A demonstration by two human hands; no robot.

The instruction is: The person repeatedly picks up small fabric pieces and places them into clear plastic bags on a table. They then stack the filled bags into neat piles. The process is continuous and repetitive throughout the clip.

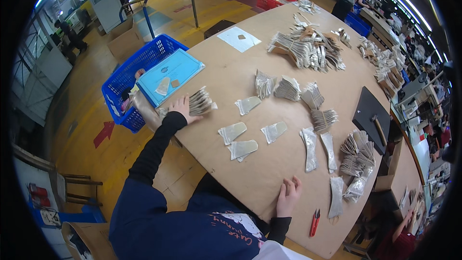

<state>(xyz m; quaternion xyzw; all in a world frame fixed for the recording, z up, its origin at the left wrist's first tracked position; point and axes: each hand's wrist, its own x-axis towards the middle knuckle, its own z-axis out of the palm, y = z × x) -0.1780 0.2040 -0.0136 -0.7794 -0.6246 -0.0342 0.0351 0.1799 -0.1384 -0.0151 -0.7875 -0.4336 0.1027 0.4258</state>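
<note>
Lettering (pixel 233 231) and a white cartoon figure (pixel 239 221) are printed on the navy sweater (pixel 178 236). The right hand (pixel 288 195) rests on the smooth brown tabletop (pixel 252 175), fingers loosely bent and holding nothing, near one pair of red snips (pixel 314 223). Three long, glossy wrapped strips (pixel 309 149) lie beyond it. Pale, tapered flat pieces (pixel 274 132) sit mid-table in four spots. The left hand (pixel 182 108) lies with fingers spread against a ridged, layered stack (pixel 201 102) at the table's left edge; whether it pinches the stack I cannot tell. Just past it, a blue folder (pixel 171 74) with small dark print overlaps a perforated plastic basket (pixel 139 65). Four fanned stacks (pixel 287 89) stand farther in; rightward, one wooden-handled hammer (pixel 379 130) lies on a black board (pixel 368 110). Beyond are a jumbled heap (pixel 308 48) and a red crate (pixel 274 0).
</note>
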